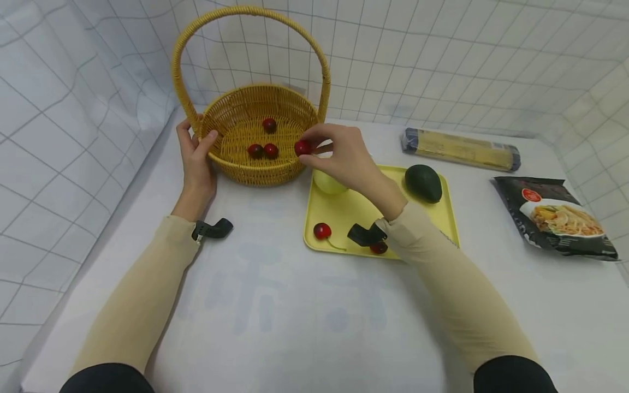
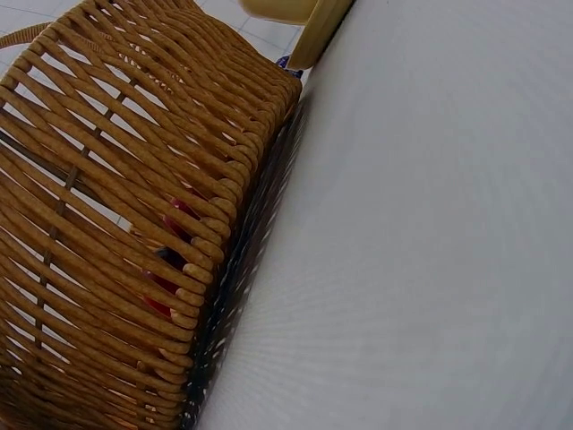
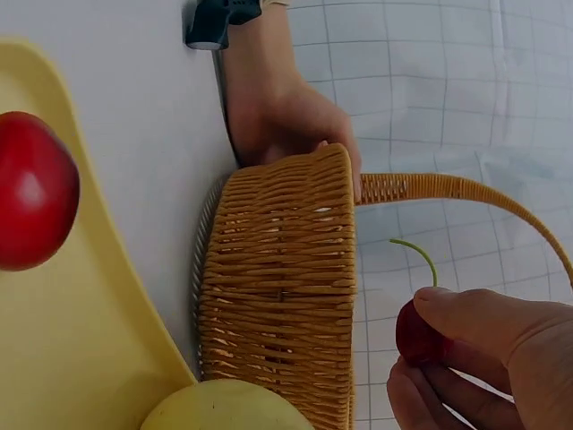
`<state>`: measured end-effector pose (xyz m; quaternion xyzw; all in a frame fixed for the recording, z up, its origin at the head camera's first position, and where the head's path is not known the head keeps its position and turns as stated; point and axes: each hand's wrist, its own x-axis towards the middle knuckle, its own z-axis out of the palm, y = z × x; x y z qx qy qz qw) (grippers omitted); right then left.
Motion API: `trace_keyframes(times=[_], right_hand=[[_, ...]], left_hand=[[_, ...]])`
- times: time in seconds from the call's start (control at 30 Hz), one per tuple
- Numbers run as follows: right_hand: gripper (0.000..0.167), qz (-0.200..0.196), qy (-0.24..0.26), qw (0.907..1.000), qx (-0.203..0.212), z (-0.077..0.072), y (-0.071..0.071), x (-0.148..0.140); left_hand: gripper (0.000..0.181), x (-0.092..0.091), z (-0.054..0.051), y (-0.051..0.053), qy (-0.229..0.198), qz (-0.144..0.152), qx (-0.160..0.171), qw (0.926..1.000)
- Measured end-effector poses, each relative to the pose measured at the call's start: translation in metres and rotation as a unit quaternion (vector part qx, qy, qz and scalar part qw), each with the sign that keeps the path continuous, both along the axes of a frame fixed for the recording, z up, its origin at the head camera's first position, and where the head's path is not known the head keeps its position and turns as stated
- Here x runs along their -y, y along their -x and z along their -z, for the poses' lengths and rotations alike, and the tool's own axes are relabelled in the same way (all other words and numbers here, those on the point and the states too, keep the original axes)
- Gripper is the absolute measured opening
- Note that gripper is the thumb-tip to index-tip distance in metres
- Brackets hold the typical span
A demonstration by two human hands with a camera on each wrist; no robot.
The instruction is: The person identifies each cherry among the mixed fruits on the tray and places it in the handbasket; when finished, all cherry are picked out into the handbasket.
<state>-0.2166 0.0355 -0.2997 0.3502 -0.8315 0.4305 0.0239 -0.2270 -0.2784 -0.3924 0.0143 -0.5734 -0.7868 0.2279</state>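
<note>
My right hand pinches a dark red cherry between thumb and fingers at the right rim of the wicker basket. In the right wrist view, this cherry has a thin green stem. My left hand grips the basket's left side, thumb over the rim near the handle's base. Three cherries lie on the basket floor. On the yellow tray are a cherry with its stem, another cherry partly behind the right wrist strap, a pale yellow-green round fruit and an avocado.
Right of the basket, a long yellow packet with dark blue ends lies at the back of the white table. A black noodle packet lies at the far right. Grid-patterned white cloth rises behind. The basket's tall handle arches overhead.
</note>
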Motion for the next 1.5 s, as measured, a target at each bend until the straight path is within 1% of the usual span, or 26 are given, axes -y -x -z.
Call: trace_keyframes(times=[0.2,0.3,0.37,0.47,0.53,0.63,0.77,0.87,1.03,1.17,1.27,1.5], right_hand=[[0.03,-0.005,-0.009,0.9997,0.021,0.003,0.006,0.016],[0.031,-0.004,-0.034,0.9992,0.019,0.004,0.008,0.019],[0.033,0.009,-0.054,0.9985,0.005,0.004,0.011,0.018],[0.039,0.047,-0.079,0.9954,-0.029,0.002,0.016,0.013],[0.041,0.073,-0.079,0.9932,-0.045,0.001,0.017,0.006],[0.039,0.089,-0.071,0.9919,-0.057,0.002,0.016,-0.008],[0.033,0.092,-0.064,0.9916,-0.064,0.006,0.01,-0.027],[0.03,0.092,-0.055,0.9924,-0.061,0.009,0.004,-0.041],[0.032,0.09,-0.063,0.9924,-0.054,0.008,-0.006,-0.063],[0.033,0.098,-0.068,0.9918,-0.046,0.007,-0.014,-0.079],[0.034,0.1,-0.057,0.9925,-0.041,0.009,-0.021,-0.088],[0.037,0.094,-0.025,0.994,-0.05,0.021,-0.038,-0.099]], left_hand=[[0.049,0.0,0.001,0.0,0.005,0.002,0.003,1.0],[0.05,-0.001,0.001,0.0,0.008,0.001,0.003,1.0],[0.05,-0.002,0.0,0.0,0.01,0.002,0.003,0.9999],[0.05,-0.003,0.0,0.0,0.012,-0.001,0.005,0.9999],[0.049,-0.003,0.0,-0.001,0.009,-0.002,0.005,0.9999],[0.049,-0.003,-0.001,-0.002,0.01,-0.001,0.005,0.9999],[0.05,-0.002,-0.001,-0.001,0.018,0.002,0.005,0.9998],[0.05,-0.002,-0.001,-0.001,0.013,0.001,0.006,0.9999],[0.049,-0.001,-0.002,-0.002,-0.004,-0.002,0.005,1.0],[0.05,0.001,-0.002,-0.003,-0.005,-0.002,0.005,1.0],[0.05,0.002,-0.002,-0.003,-0.003,-0.001,0.003,1.0],[0.049,0.001,-0.001,-0.001,-0.008,0.001,0.004,1.0]])
